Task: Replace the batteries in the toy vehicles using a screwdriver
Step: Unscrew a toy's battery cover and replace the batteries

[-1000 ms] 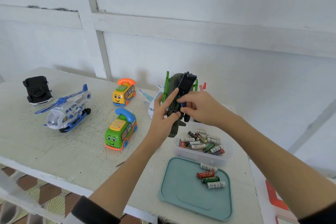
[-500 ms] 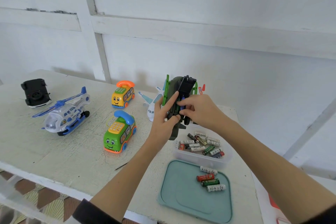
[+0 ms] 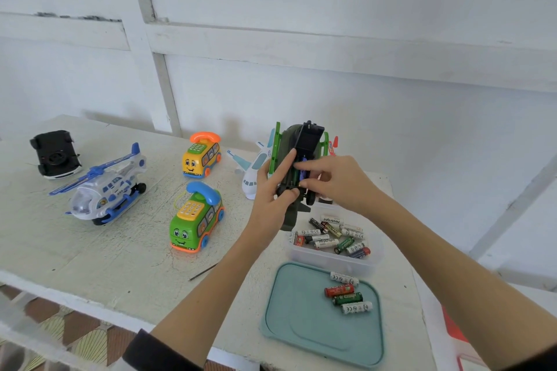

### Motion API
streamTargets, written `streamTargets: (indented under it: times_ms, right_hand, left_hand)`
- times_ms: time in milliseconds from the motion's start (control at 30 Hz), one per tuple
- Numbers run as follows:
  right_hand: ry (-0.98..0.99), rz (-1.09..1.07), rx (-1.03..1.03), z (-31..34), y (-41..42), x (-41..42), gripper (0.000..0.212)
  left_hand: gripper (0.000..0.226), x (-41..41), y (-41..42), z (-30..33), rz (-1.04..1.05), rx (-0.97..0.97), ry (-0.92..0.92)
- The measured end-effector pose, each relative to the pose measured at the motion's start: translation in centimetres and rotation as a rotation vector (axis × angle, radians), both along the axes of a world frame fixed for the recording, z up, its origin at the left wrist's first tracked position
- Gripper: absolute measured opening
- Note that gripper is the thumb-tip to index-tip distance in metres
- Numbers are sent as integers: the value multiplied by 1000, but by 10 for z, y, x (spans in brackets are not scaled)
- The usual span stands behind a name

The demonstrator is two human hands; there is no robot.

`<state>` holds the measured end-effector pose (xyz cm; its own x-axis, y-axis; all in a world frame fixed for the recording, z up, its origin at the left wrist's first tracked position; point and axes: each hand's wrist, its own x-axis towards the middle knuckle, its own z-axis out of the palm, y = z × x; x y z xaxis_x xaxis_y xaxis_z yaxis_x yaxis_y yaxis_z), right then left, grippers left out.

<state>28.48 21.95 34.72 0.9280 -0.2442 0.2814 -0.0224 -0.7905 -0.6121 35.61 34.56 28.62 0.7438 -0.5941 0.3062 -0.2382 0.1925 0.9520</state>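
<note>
My left hand (image 3: pixel 272 190) grips a dark green toy vehicle (image 3: pixel 297 141) held upside down above the table, its battery bay open toward me. My right hand (image 3: pixel 334 181) pinches a battery (image 3: pixel 302 166) sitting in that bay, fingertips on it. A clear tub (image 3: pixel 325 259) just below holds several loose batteries. Several more batteries (image 3: pixel 346 295) lie on a teal lid (image 3: pixel 301 319) in front of the tub. A thin dark screwdriver (image 3: pixel 202 272) lies on the table by my left forearm.
Other toys stand on the white table (image 3: pixel 90 256): a green phone bus (image 3: pixel 196 220), a yellow phone bus (image 3: pixel 200 155), a white helicopter (image 3: pixel 104 190), an overturned black car (image 3: pixel 54 153), a white plane (image 3: pixel 254 172) behind my left hand. The table's front edge runs near my elbows.
My right fingertips have shifted a little within the battery bay. The toy and my left hand stay as they were.
</note>
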Motion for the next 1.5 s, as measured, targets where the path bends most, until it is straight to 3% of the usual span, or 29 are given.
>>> streamTargets:
  times_ms: [100, 200, 333, 467, 800, 933, 1133, 1267, 1500]
  right_hand:
    - [-66, 30, 27, -1, -6, -17, 37]
    - [-89, 55, -9, -9, -12, -41, 27]
    - [222, 143, -138, -37, -16, -70, 13]
    - [512, 153, -382, -74, -10, -83, 17]
    - [618, 154, -529, -101, 1, -80, 15]
    - [507, 165, -496, -98, 5, -78, 18]
    - [124, 196, -67, -59, 7, -72, 6]
    - [25, 139, 141, -20, 15, -60, 9]
    - [-143, 58, -47, 9, 18, -18, 23]
  left_hand:
    - [69, -2, 3, 3, 34, 20, -7]
    - [69, -2, 6, 1, 65, 2, -5]
    - [65, 0, 8, -7, 50, -5, 23]
    - [69, -3, 11, -13, 42, 30, 31]
    - [69, -5, 16, -14, 57, 58, 41]
    - [69, -6, 19, -14, 57, 47, 54]
    - [68, -2, 26, -12, 72, 8, 75]
    - [66, -2, 30, -6, 93, -2, 74]
    - [67, -8, 31, 2, 70, -21, 61]
